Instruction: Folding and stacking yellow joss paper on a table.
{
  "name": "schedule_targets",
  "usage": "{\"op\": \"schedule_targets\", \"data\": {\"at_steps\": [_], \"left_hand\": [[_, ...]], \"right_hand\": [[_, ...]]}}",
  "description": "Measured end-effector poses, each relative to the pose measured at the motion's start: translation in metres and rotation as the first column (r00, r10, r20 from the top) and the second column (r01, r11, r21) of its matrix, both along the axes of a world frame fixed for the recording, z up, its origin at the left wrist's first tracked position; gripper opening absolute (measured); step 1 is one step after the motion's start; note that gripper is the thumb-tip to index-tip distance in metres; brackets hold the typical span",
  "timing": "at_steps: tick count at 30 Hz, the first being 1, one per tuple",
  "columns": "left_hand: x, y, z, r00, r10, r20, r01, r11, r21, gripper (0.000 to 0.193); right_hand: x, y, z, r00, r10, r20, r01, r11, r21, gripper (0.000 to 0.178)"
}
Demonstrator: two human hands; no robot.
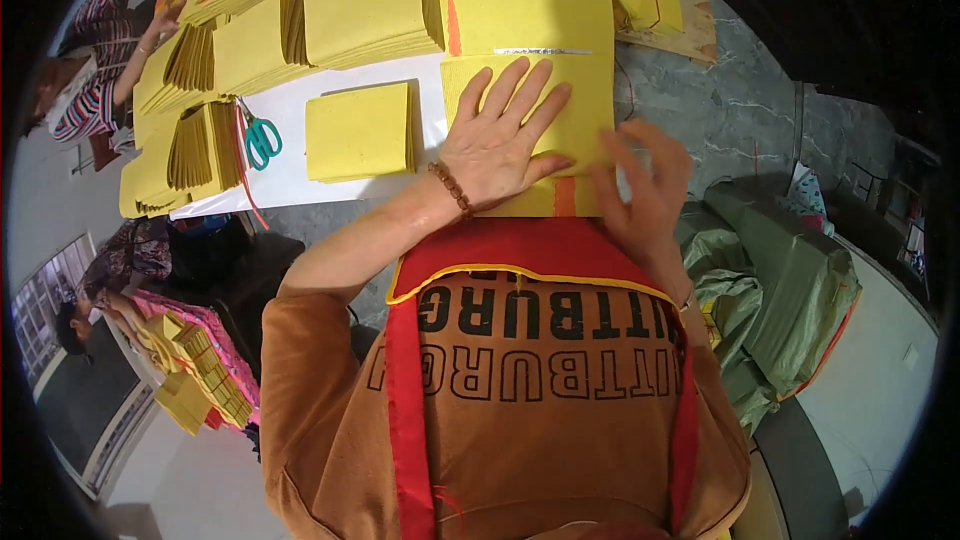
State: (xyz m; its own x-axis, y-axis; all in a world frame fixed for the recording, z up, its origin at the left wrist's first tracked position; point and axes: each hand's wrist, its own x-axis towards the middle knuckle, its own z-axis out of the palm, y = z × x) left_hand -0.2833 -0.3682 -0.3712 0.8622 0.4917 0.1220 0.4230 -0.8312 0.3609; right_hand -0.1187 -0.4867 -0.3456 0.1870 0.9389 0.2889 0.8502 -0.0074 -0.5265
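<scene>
My left hand (505,130) lies flat, fingers spread, on yellow paper sheets (585,90) at the near edge of the table; a beaded bracelet circles that wrist. Orange-red marks show at the sheets' upper left and lower right. My right hand (648,185) is beside their right edge, slightly blurred, its fingers apart and bent. Nothing is visible in it; whether its fingertips touch the paper I cannot tell. Left of my left hand is a smaller stack of yellow paper (358,132). Farther left lie teal-handled scissors (263,143) beside a red cord.
Several folded yellow paper bundles (372,15) crowd the table's far left. Another person's hands (165,20) are among the bundles at the far left edge. Behind on the left, a person bends near stacked yellow blocks (215,375). Green wrapped bales (790,280) stand on my right.
</scene>
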Motion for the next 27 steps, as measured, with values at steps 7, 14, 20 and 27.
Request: {"op": "schedule_targets", "data": {"at_steps": [7, 14, 20, 27], "left_hand": [[-0.002, 0.000, -0.004, 1.000, 0.009, 0.016, -0.009, 1.000, 0.017, 0.066], [-0.010, 0.004, 0.005, 0.990, -0.077, 0.121, 0.078, 0.997, 0.002, 0.058], [-0.011, -0.004, 0.010, 0.976, -0.190, 0.105, 0.180, 0.979, 0.099, 0.055], [-0.002, -0.027, 0.021, 0.994, -0.054, -0.096, 0.079, 0.956, 0.281, 0.053]], "right_hand": [[-0.002, -0.017, -0.032, 0.949, 0.305, 0.077, -0.308, 0.951, 0.027, 0.034], [0.000, -0.021, -0.043, 0.951, 0.304, 0.051, -0.307, 0.950, 0.052, 0.034], [0.007, -0.024, -0.046, 0.932, 0.324, -0.163, -0.321, 0.946, 0.046, 0.032], [0.015, -0.022, -0.049, 0.463, 0.171, -0.869, -0.230, 0.971, 0.069, 0.050]]}}
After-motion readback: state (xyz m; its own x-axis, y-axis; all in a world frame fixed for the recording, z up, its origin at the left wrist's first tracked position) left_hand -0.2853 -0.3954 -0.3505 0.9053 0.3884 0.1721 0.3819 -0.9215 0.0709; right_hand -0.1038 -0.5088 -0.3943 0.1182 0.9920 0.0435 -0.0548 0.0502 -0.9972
